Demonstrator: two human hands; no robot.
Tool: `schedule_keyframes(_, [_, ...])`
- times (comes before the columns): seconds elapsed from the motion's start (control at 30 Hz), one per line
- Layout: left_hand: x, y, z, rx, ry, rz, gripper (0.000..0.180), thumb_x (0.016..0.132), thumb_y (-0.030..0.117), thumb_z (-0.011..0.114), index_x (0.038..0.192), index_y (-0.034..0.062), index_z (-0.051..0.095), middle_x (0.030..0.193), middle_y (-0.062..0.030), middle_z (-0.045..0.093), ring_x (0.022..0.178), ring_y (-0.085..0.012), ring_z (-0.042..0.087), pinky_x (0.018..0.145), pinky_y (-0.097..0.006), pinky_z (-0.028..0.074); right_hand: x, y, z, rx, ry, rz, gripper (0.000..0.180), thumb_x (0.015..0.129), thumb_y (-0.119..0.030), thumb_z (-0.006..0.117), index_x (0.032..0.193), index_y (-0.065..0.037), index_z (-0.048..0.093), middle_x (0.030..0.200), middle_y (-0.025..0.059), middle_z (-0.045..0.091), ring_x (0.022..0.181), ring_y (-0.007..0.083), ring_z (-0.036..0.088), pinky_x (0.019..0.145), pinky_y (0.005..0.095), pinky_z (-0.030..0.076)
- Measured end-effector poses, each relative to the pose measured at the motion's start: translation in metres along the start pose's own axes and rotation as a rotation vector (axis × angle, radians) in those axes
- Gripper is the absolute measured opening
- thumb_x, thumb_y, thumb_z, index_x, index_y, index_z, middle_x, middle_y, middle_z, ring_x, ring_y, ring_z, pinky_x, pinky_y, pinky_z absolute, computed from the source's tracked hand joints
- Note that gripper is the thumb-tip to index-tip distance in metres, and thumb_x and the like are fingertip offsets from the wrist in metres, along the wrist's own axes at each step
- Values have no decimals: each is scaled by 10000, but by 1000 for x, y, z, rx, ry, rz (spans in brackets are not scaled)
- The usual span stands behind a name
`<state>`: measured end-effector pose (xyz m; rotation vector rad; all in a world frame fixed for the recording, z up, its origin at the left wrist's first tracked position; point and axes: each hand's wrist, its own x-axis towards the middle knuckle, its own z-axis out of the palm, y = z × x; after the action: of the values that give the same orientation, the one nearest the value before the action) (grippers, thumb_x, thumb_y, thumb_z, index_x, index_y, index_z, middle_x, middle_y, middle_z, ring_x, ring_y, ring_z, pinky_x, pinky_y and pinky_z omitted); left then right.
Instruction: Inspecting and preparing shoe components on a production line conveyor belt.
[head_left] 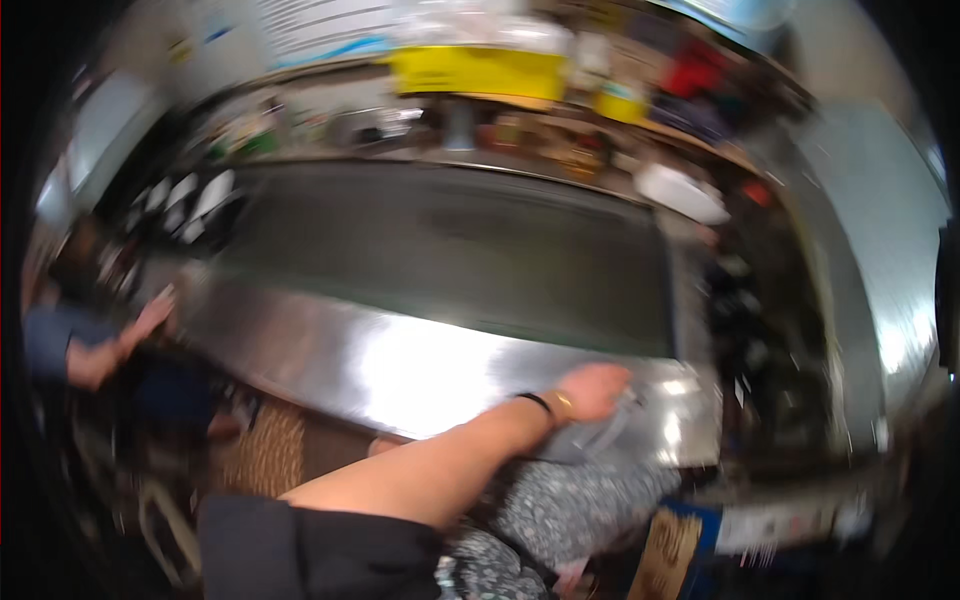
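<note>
My left hand (595, 390) reaches across to the right end of a shiny metal counter (300, 325). A dark band and a gold-coloured bracelet (562, 405) circle that wrist. Its blurred fingers look curled at a greyish, see-through item (605, 432), whose kind I cannot make out. Beyond the counter strip lies a wide, dark flat griddle (450, 250). Grey patterned cloth (585, 510) shows below the hand. My right hand cannot be made out.
Another person's hand (152, 315) rests by the counter's left end. White-and-black items (190, 205) stand beside the griddle. A white bottle-like item (682, 193) lies at its far right corner. A yellow box (478, 72) sits on the back shelf, and a blue-edged carton (672, 550) stands low right.
</note>
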<state>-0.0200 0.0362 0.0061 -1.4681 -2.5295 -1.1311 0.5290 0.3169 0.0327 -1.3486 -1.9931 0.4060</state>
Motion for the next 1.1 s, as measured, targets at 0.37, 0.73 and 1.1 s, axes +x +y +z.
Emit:
schedule_keyframes(0.37, [5, -1, 26, 191, -1, 168, 392, 851, 204, 568, 1204, 37, 603, 1361, -167, 537, 1296, -345, 458, 1089, -443, 367, -48, 47, -65, -358, -128, 280, 797, 738, -256, 788, 1320, 69, 351, 1189, 316, 569, 1093, 460, 578, 899, 481, 489])
schedule_keyframes(0.73, [0, 5, 23, 214, -9, 133, 364, 854, 179, 555, 1173, 14, 619, 1347, -185, 548, 1284, -370, 466, 1084, -448, 368, 13, 88, -48, -215, 22, 951, 348, 845, -168, 641, 995, 144, 610, 920, 284, 660, 814, 373, 660, 690, 429, 533])
schedule_keyframes(1.1, [6, 8, 22, 200, -10, 147, 340, 831, 147, 550, 1121, -4, 640, 1281, -215, 589, 1214, -411, 513, 1063, -479, 383, 5, 84, -44, 357, 212, 1040, 127, 861, -61, 611, 834, 27, 523, 597, 109, 524, 452, 210, 468, 419, 354, 366])
